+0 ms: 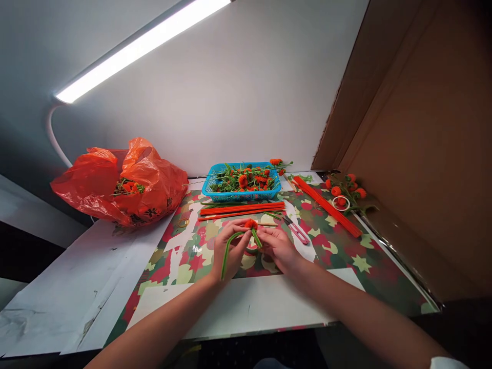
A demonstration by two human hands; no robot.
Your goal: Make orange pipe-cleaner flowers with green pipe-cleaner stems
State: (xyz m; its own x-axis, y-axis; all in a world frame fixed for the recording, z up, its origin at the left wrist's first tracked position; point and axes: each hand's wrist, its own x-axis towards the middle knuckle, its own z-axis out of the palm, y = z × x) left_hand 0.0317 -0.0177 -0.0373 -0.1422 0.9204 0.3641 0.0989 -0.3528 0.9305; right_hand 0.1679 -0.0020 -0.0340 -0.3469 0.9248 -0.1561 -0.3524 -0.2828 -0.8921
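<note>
Near the front of the patterned table, my left hand (229, 246) pinches a small orange flower (251, 224) made of fuzzy stems. A bent green fuzzy stem (226, 256) hangs from it over the left hand. My right hand (280, 247) has its fingers closed on the green stem just below the flower, on its right side. The two hands almost meet at the flower. Just beyond them lie bundled orange fuzzy stems (242, 209), and pink-handled scissors (298, 231) rest to the right of the hands.
A blue basket (241, 196) holds orange and green flowers. An orange plastic bag (161, 179) with more flowers stands at left. At right lie more orange stems (328, 207), finished flowers (360, 193) and a tape roll (341, 203). Cardboard (418, 154) walls the right side; a lamp (146, 48) hangs above.
</note>
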